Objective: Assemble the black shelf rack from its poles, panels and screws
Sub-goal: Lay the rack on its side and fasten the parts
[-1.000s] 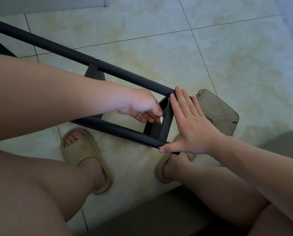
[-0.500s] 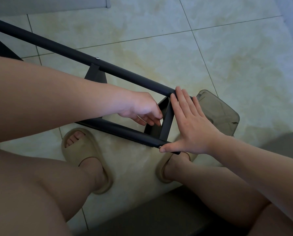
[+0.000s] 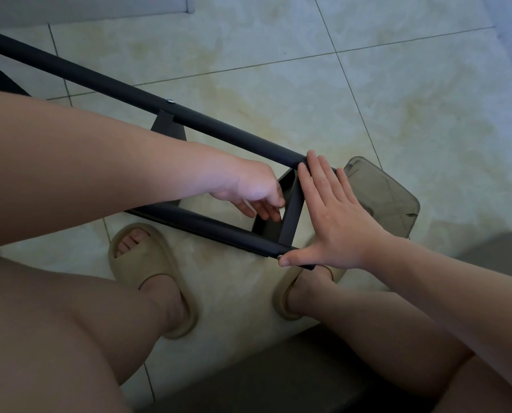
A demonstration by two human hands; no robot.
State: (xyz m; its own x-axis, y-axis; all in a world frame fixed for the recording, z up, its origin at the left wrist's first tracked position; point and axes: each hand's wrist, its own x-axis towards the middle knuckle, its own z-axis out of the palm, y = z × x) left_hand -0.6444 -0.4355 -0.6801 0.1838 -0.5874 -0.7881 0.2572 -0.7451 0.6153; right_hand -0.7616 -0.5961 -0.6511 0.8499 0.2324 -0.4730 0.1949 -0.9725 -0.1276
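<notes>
1. Head view: the fingers [image 3: 323,180] of the right hand [image 3: 335,216] are lying straight and together. They are pressing flat against the near end of the half-built black metal shelf rack [image 3: 272,150]. The thumb is stretching down to the tip of the lower black round pole [image 3: 207,226].
2. The left hand [image 3: 249,192] is reaching in between the poles, with its fingers curling under toward the flat black cross panel [image 3: 292,210]. I cannot tell whether they are pinching anything.
3. The rack is sitting just ahead of the knees, over the pale tiled floor [image 3: 278,55]. The upper black round pole [image 3: 129,90] is carrying a small silver screw [image 3: 170,100].
4. The painted tube is probably behaving as stiff, smooth and a little slippery, and long enough to swing. Gripping close to a joint is looking safest.
5. Both poles are running their long axis from upper left to lower right, with the near ends pointing into the right palm.
6. A smoky translucent plastic box [image 3: 380,198] is lying just beyond that hand.
</notes>
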